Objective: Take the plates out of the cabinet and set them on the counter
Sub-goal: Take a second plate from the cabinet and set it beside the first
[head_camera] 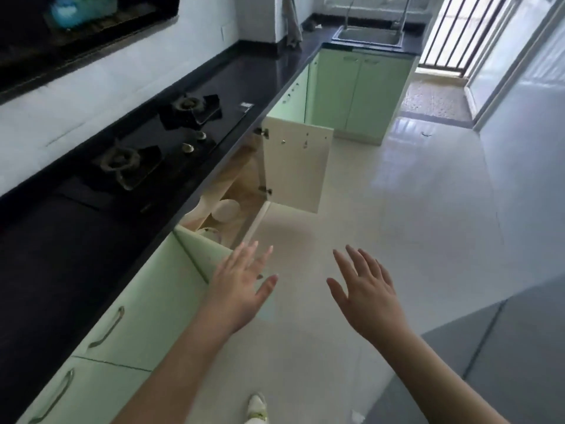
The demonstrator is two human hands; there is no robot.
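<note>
Under the black counter [76, 240] a cabinet stands with both doors swung out: the far door [295, 166] shows its pale inner side, the near green door [201, 249] points toward me. Inside, white plates [225, 210] stand on edge and more white dishes [208, 231] lie lower down, partly hidden by the near door. My left hand [241, 289] hovers in front of the near door, fingers spread, holding nothing. My right hand [367, 289] is beside it over the floor, also spread and empty. Both hands are short of the cabinet opening.
A two-burner gas hob [159, 145] is set into the counter above the cabinet. A steel sink [368, 36] sits at the far end. Green drawers with metal handles [107, 327] run along the near left. Pale tiled floor [397, 224] stretches ahead; my shoe [256, 407] shows below.
</note>
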